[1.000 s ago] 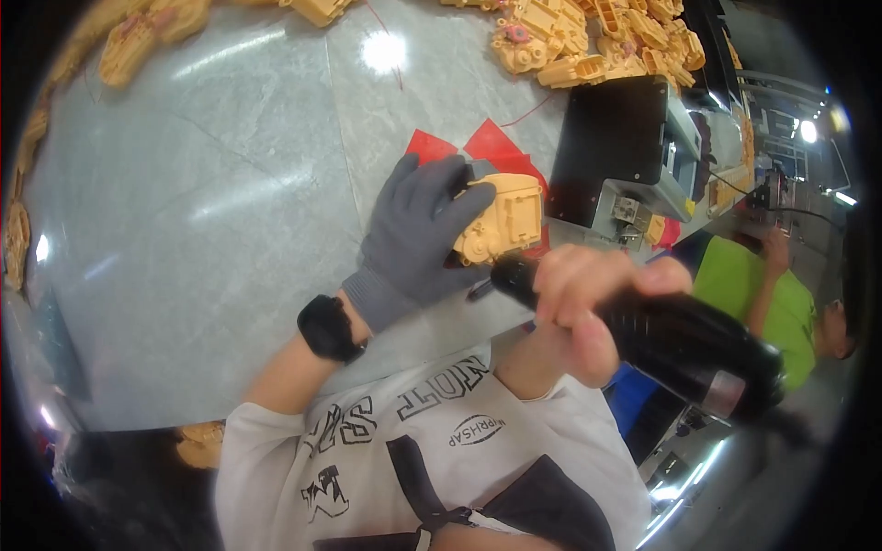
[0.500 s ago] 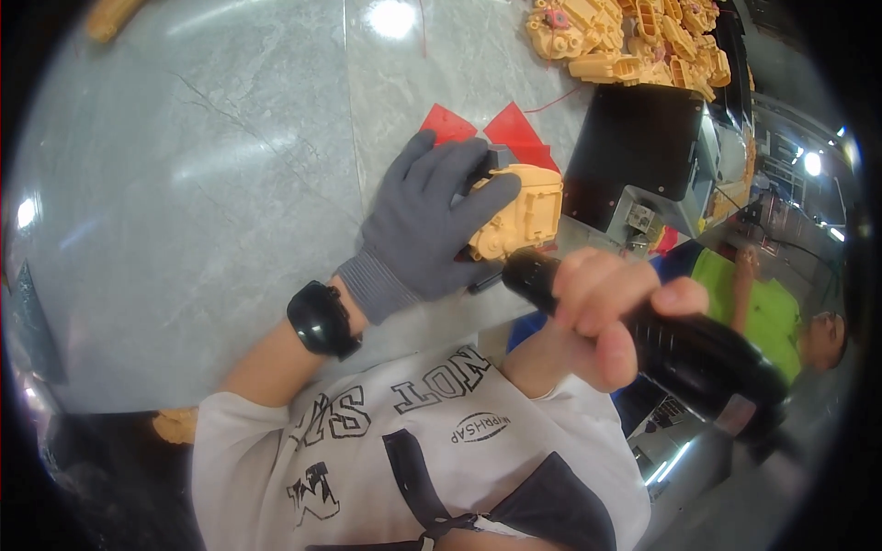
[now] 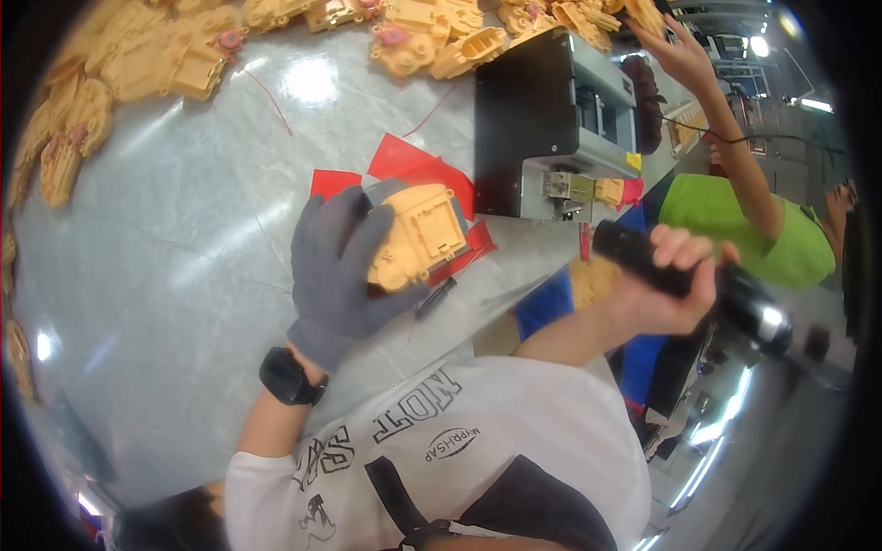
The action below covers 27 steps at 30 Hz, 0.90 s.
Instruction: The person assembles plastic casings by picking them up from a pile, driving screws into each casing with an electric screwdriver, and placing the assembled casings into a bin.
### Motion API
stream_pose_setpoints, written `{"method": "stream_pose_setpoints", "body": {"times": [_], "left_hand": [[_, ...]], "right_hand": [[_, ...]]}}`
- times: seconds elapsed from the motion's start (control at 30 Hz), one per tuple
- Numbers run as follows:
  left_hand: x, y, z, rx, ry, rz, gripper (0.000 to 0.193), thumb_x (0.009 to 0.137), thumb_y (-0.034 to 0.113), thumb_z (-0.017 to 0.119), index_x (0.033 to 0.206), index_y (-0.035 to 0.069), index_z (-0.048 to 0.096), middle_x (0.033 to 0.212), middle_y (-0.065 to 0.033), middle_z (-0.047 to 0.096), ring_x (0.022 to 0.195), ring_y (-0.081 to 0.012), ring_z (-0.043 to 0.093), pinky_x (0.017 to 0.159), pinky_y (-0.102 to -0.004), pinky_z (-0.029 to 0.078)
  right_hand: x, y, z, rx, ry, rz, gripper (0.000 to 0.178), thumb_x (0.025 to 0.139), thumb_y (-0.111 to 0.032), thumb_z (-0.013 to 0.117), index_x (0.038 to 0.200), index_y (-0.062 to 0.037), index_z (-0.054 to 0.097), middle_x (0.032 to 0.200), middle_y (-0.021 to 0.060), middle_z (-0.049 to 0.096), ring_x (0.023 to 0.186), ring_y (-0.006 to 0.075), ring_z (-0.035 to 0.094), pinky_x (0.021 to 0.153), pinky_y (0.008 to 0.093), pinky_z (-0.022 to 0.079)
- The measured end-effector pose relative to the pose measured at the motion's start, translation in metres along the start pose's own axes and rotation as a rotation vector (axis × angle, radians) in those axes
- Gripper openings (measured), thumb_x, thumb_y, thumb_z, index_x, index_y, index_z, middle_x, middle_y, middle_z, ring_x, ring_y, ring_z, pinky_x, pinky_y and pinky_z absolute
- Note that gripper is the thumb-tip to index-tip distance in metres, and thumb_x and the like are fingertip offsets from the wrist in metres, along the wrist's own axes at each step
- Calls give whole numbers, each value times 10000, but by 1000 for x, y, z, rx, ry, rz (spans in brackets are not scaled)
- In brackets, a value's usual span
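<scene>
My left hand (image 3: 344, 275), in a grey knit glove, is closed around the left side of a yellow-orange plastic housing (image 3: 423, 234). The housing sits low over the table, with its recessed rectangular face showing. Part of a grey block (image 3: 379, 190) shows behind it, and red sheets (image 3: 418, 163) lie around it. To the right, my bare right hand (image 3: 684, 289) grips a black electric screwdriver (image 3: 632, 250), somewhat blurred. Its front end points toward the housing but is well apart from it. A small dark stick-like piece (image 3: 435, 299) lies just below the housing.
Similar yellow-orange housings (image 3: 165, 60) are heaped along the table's far and left edges. A black and grey boxy machine (image 3: 524, 129) stands to the right of the red sheets. Beyond it, a person in a green sleeve (image 3: 726, 216) reaches toward the heap. Thin red strings lie on the table.
The screwdriver in my right hand has drawn back to the right, away from the housing. My left hand keeps its hold. The view has shifted, showing more housings and the other person's raised arm.
</scene>
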<state>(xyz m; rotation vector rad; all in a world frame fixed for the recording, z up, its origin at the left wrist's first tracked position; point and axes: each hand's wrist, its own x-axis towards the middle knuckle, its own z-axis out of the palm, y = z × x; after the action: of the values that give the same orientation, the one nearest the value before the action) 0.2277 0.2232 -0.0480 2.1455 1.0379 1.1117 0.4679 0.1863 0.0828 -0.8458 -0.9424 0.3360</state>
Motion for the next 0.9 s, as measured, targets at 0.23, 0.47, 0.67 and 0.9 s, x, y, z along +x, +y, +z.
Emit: {"method": "stream_pose_setpoints", "body": {"times": [0.23, 0.47, 0.67, 0.9], "left_hand": [[-1, -2, 3, 27, 37, 15, 759, 532, 273, 791, 1174, 64, 445, 1144, -186, 447, 947, -362, 482, 815, -445, 409], [1, -2, 0, -15, 20, -19, 776, 515, 281, 801, 1170, 50, 455, 1120, -193, 460, 960, -377, 480, 808, -447, 417], [-5, 2, 3, 5, 156, -104, 804, 519, 341, 797, 1188, 46, 462, 1156, -202, 453, 1016, -390, 468, 861, -463, 408], [-9, 0, 0, 29, 121, -123, 837, 521, 368, 794, 1197, 39, 424, 1185, -186, 441, 1076, -362, 442, 938, -481, 365]], "right_hand": [[14, 36, -6, -132, 89, 150, 409, 729, -25, 547, 1102, -5, 381, 626, 61, 485, 494, 162, 472, 554, 313, 409], [-32, 6, 10, 94, -159, 188, 477, 730, -52, 550, 1164, -19, 355, 613, 62, 464, 477, 166, 472, 518, 330, 416], [-44, 24, 86, 157, -368, 198, 542, 718, -71, 484, 1236, -26, 334, 622, 64, 452, 499, 169, 470, 564, 338, 418], [-50, 32, 132, -58, -272, 288, 540, 712, -65, 477, 1225, -7, 321, 616, 86, 441, 490, 183, 450, 535, 316, 398]]}}
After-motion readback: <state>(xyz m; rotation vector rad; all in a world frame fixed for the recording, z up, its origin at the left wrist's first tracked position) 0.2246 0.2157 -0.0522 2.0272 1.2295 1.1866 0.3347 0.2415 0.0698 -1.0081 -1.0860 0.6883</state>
